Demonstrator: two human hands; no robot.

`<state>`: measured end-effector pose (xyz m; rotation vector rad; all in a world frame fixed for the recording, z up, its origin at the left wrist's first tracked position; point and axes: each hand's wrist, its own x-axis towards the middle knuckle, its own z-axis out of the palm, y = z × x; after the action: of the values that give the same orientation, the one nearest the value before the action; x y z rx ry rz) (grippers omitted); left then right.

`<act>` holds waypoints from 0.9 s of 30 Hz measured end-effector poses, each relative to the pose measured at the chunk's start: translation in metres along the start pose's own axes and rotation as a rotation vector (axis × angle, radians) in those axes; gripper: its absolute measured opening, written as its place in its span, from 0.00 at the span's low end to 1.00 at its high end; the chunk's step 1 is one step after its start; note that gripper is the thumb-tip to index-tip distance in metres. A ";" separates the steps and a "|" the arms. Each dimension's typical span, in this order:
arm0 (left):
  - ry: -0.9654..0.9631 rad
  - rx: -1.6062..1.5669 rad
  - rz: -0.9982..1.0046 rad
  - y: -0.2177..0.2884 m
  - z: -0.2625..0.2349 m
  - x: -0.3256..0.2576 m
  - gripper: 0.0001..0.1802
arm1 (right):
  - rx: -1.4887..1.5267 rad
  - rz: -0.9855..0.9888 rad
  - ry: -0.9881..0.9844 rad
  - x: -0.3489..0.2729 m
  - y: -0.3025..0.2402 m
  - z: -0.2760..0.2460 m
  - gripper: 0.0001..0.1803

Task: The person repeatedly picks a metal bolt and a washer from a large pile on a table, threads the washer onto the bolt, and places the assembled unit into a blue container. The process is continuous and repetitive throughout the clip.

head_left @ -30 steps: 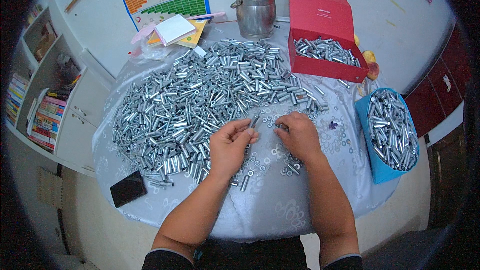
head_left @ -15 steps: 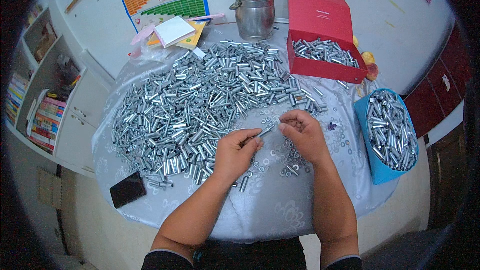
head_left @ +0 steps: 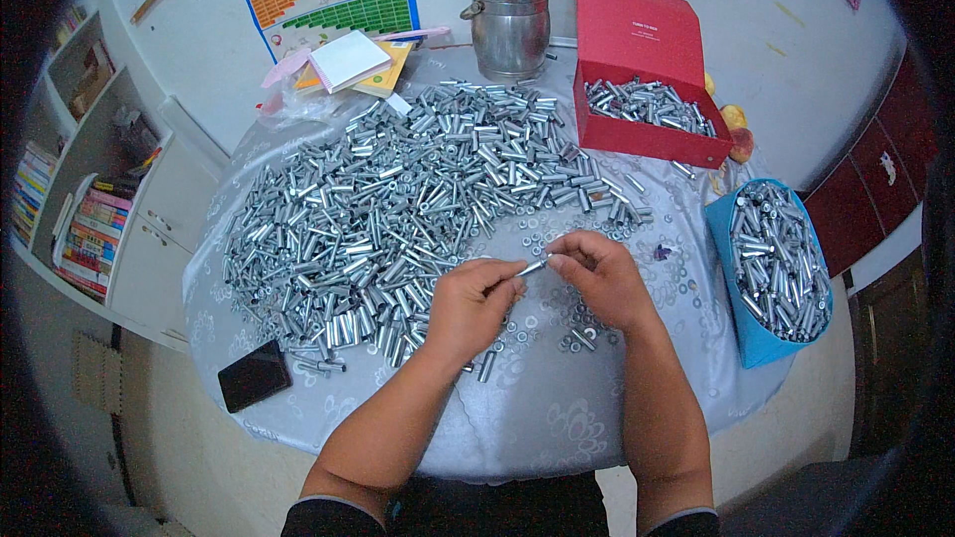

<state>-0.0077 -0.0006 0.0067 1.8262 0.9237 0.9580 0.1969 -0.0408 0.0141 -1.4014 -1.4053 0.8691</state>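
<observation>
While the left hand [head_left: 470,304] pinches a metal rod [head_left: 535,267] near the pile [head_left: 393,209], the right hand [head_left: 605,280] grips its tip, fingers narrow; steady alignment helps.

I count one red lidded box [head_left: 647,142], one blue bin [head_left: 766,346], one silver lidded canister [head_left: 509,28], hundreds of silvery metal tubes [head_left: 348,326].

A slim silvery metal cylinder [head_left: 534,267] (bright along its middle), aslant between left hand [head_left: 470,304] and right hand [head_left: 603,280]
</observation>
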 end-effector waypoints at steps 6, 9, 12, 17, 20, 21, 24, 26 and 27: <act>0.018 0.095 0.122 0.008 -0.001 0.000 0.12 | -0.154 0.244 0.029 0.001 -0.006 0.002 0.15; 0.015 0.034 0.074 0.005 -0.001 0.000 0.12 | 0.059 0.089 0.194 0.000 -0.011 0.008 0.17; 0.025 0.020 0.055 0.006 0.000 0.000 0.12 | 0.120 0.044 0.046 -0.002 -0.016 0.005 0.18; 0.017 0.047 0.068 0.004 0.000 0.000 0.12 | -0.147 0.177 -0.018 0.001 -0.003 -0.002 0.21; 0.014 0.047 0.048 0.008 -0.001 0.000 0.12 | 0.013 0.082 0.047 -0.001 -0.010 0.004 0.21; 0.017 0.044 0.043 0.009 -0.002 0.000 0.12 | 0.083 0.019 0.067 -0.001 -0.013 0.005 0.20; 0.011 0.080 0.077 0.006 -0.002 -0.001 0.12 | -0.218 0.161 0.001 0.002 -0.001 -0.003 0.14; 0.015 0.066 0.048 0.007 -0.001 -0.001 0.12 | 0.000 0.091 0.069 0.001 0.000 0.004 0.11; 0.016 0.059 0.033 0.008 -0.001 -0.001 0.12 | 0.109 0.056 0.104 0.001 0.000 0.006 0.10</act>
<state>-0.0075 -0.0039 0.0137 1.8908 0.9432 0.9763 0.1914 -0.0394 0.0120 -1.3886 -1.2281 0.8830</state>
